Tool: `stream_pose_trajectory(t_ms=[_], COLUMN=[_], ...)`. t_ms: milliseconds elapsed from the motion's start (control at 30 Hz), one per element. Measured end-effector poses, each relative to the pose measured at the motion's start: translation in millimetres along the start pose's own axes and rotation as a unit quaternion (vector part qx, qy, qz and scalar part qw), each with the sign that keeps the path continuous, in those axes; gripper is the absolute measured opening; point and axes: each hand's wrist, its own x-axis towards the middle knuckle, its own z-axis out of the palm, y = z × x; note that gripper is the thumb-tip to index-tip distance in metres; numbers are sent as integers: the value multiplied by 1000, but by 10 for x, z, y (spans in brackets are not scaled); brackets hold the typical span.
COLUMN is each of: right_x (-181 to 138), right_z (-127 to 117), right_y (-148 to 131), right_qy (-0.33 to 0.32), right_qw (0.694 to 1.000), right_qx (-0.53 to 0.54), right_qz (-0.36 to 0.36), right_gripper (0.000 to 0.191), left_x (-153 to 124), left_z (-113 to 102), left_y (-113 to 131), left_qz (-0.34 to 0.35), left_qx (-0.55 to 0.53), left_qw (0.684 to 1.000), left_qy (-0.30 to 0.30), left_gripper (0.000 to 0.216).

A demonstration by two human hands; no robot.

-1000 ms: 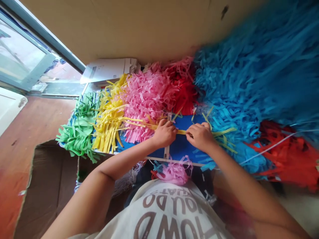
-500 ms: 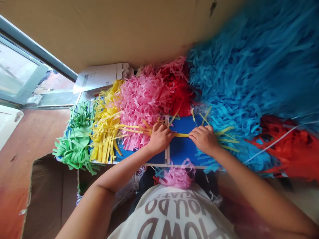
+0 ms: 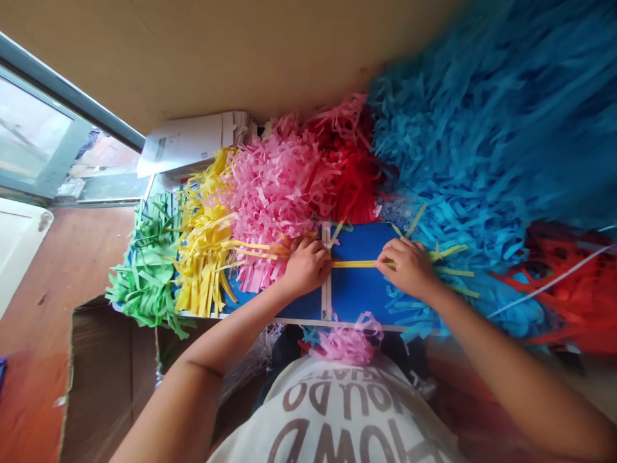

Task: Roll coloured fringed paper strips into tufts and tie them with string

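Observation:
A twisted band of yellow paper fringe (image 3: 354, 263) stretches level between my two hands, just over the blue tabletop (image 3: 357, 296). My left hand (image 3: 308, 263) is closed round its left part, and loose yellow strips trail out toward the yellow pile. My right hand (image 3: 405, 262) pinches the other part, with cut strip ends fanning out past it over the blue fringe. Pink paper fringe (image 3: 279, 186) is heaped right behind my left hand. Blue paper fringe (image 3: 463, 225) lies beside and under my right forearm.
Yellow fringe (image 3: 202, 257) and green fringe (image 3: 149, 276) lie along the table's left end. Red fringe (image 3: 354, 180) sits behind the bare blue patch, more red fringe (image 3: 573, 296) at far right. Stacked white sheets (image 3: 187, 145) are by the wall. A pink bunch (image 3: 349, 341) rests at my lap.
My right hand has slid right along the yellow band, so a longer twisted stretch shows between my hands. My left hand stays nearly in place. The view has shifted slightly.

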Motion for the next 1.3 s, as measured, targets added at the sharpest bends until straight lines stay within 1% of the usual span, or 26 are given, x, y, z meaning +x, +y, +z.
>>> stream_pose_trajectory(t_ms=[100, 167, 200, 233, 367, 433, 533, 600, 667, 800, 867, 933, 1000, 1067, 1133, 1200, 1300], right_x=[38, 56, 60, 60, 36, 38, 88, 142, 193, 252, 255, 241, 208, 154, 84, 13, -49], right_z=[-5, -33, -55, -82, -169, -171, -119, -80, -69, -129, -149, -129, -79, -29, -6, -11, -38], right_y=[-21, -64, -97, -137, -291, -328, -332, -309, -271, -238, -292, -381, -460, -478, -423, -324, -179], right_qy=[-13, -24, -27, -28, -24, -19, -10, -5, 4, 18, 27, 37, 38, 44, 57, 68, 73], right_qw=[1000, 999, 998, 998, 981, 971, 959, 956, 963, 982, 983, 979, 973, 968, 967, 969, 976], right_qx=[-5, -27, -44, -64, -134, -154, -189, -198, -179, -126, -122, -135, -158, -172, -167, -148, -110], right_qz=[22, 32, 24, 3, -141, -183, -212, -216, -200, -143, -136, -147, -166, -179, -184, -186, -173], right_gripper=[15, 10, 5, 1, 14, 17, 23, 24, 20, 12, 5, 5, 10, 20, 24, 24, 22], left_x=[9, 12, 12, 12, 7, 11, 44, 83, 126, 178, 182, 173, 144, 87, 3, -88, -177], left_z=[-11, -26, -34, -43, -64, -54, -3, 38, 67, 82, 87, 97, 110, 114, 104, 88, 75], left_y=[-1, 10, 21, 35, 104, 141, 196, 229, 253, 278, 294, 312, 318, 298, 249, 183, 86], left_qz=[-2, -7, 2, 22, 148, 171, 170, 163, 156, 145, 128, 110, 105, 110, 113, 110, 102], left_qx=[-6, 4, 15, 28, 78, 95, 104, 107, 113, 122, 124, 124, 123, 122, 123, 122, 106], left_qw=[1000, 1000, 1000, 999, 986, 981, 980, 980, 980, 980, 982, 983, 984, 985, 985, 985, 988], left_qy=[-5, 2, 9, 14, 2, 1, 19, 37, 53, 63, 69, 75, 70, 58, 49, 45, 55], left_gripper=[18, 15, 15, 15, 18, 19, 19, 23, 26, 23, 22, 23, 26, 28, 28, 24, 22])
